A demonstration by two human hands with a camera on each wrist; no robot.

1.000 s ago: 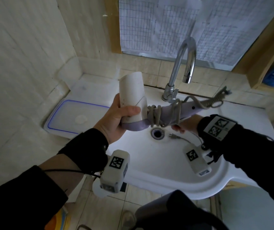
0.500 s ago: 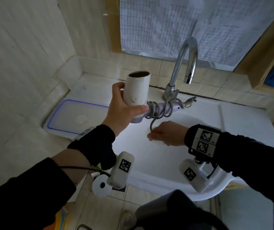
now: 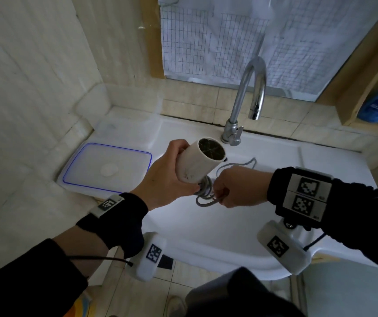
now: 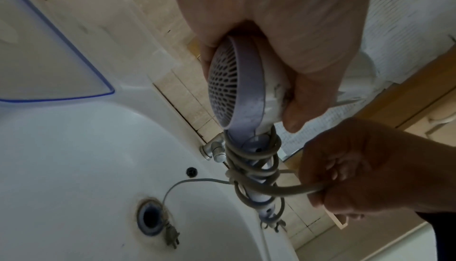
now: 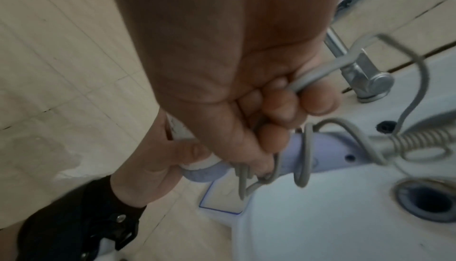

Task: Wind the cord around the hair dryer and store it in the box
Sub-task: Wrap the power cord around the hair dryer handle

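R hand (image 3: pixel 233 188): we've brought it up from the basin, fingers curled round the cord (image 4: pixel 254 167), now just beside the dryer handle.
L hand (image 3: pixel 167 177): we grip the hair dryer (image 3: pixel 197 165) barrel; nozzle has tipped up twd us, over the sink (image 3: pixel 206 236).
Cord: several turns on; tail and plug (image 4: pixel 171 234) lie at the drain, so more winding left.
Box (image 3: pixel 108 167): left of sink, lid on, not yet opened.

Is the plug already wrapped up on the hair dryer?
No, the plug lies loose in the sink beside the drain, while the right hand holds the cord by the hair dryer.
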